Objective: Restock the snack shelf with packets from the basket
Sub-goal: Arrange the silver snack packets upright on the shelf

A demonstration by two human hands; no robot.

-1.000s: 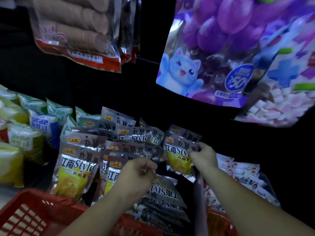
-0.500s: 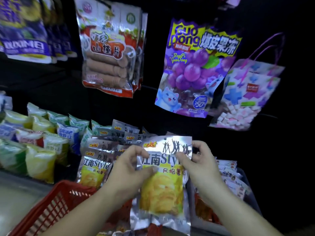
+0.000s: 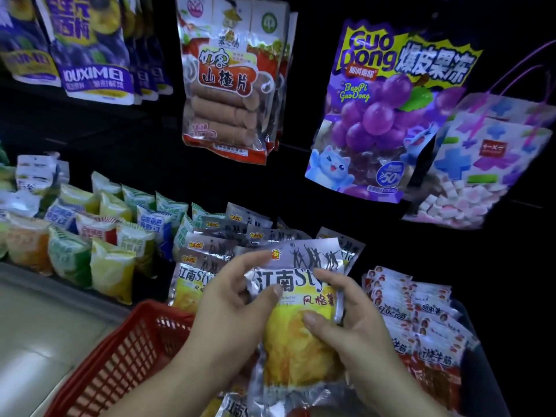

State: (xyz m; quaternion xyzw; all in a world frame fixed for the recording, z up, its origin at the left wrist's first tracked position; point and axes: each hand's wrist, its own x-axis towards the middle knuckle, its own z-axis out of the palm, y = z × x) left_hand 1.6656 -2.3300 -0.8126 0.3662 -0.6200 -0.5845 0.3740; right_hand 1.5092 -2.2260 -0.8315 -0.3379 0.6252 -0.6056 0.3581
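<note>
Head view: silver chip packet (image 3: 301, 353), pinched by left hand (image 3: 231, 314) and right hand (image 3: 356, 328). Best slotted upright among matching row (image 3: 215, 246) at eleven o'clock; red basket (image 3: 120, 356) at seven.

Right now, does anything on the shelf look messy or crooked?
Yes. The piled silver chip packets lean and overlap at different angles, unlike the neat rows of small packets to their left. The candy bag at far right hangs tilted. The packet in the left hand and right hand looks undamaged.
</note>
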